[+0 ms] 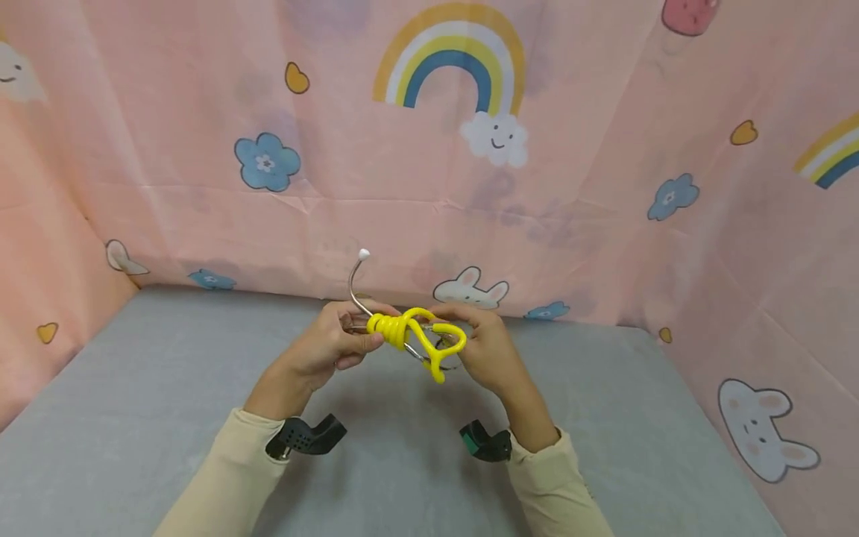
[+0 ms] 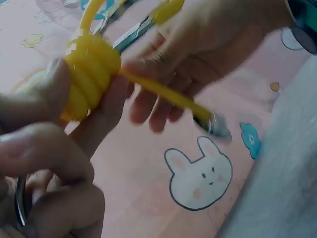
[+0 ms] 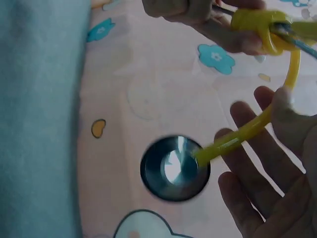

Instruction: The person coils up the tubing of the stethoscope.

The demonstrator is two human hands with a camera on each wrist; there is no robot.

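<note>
A stethoscope with yellow tubing [image 1: 389, 329] is held in the air, its tubing wound in several tight turns around the metal ear tubes. One ear tube curves up to a white ear tip [image 1: 364, 254]. My left hand [image 1: 315, 347] grips the wound part, thumb in front and fingers behind. On the other side, my right hand [image 1: 490, 354] holds the loose tubing [image 3: 237, 139]; the thumb presses on it and the fingers lie behind. From that tubing's end hangs the round metal chestpiece [image 3: 168, 166], which looks blurred in the left wrist view.
Below the hands spreads a grey tabletop [image 1: 376, 485]. A pink printed cloth [image 1: 416, 171] with rainbows, flowers and rabbits stands behind it and along both sides. Black wrist devices [image 1: 309, 435] sit on both forearms.
</note>
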